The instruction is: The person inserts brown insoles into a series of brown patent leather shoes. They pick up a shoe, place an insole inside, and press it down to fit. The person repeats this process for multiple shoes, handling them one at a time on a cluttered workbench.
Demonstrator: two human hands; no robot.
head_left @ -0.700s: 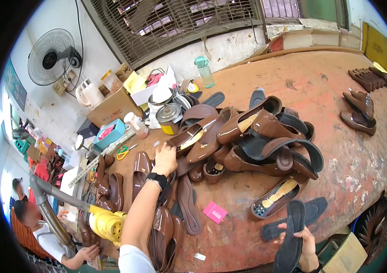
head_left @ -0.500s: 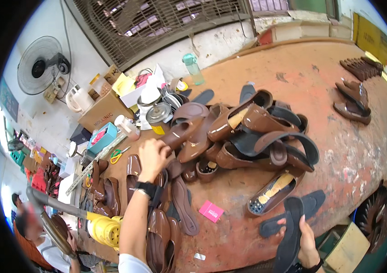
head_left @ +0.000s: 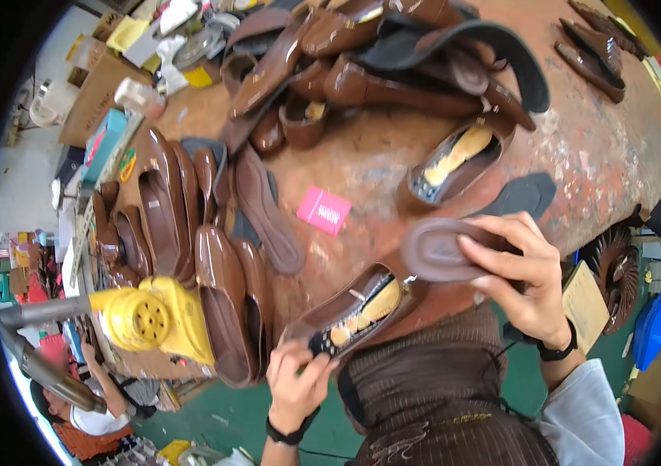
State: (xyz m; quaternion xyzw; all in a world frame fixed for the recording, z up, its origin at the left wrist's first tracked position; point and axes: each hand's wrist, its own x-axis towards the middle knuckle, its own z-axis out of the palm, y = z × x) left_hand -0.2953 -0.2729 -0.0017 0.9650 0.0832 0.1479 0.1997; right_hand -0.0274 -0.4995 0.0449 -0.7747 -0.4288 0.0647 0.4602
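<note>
Left hand (head_left: 298,380): fingers (head_left: 316,368) clamped on dotted heel end of brown shoe (head_left: 311,320); yellow patches (head_left: 384,300) visible inside. Shoe held close to person, at near side of bench (head_left: 373,159). Right hand (head_left: 525,272): fingers and thumb clamped on brown insole (head_left: 433,250), rounded end pointing left, beside shoe's far end in view; contact between both, cannot tell. Beyond shoe: pink card (head_left: 324,210), second open shoe (head_left: 455,165), dark insole (head_left: 518,196). Yellow machine (head_left: 144,317) at left, touching or just beside upright-toed glossy shoe (head_left: 220,268); cannot tell which.
</note>
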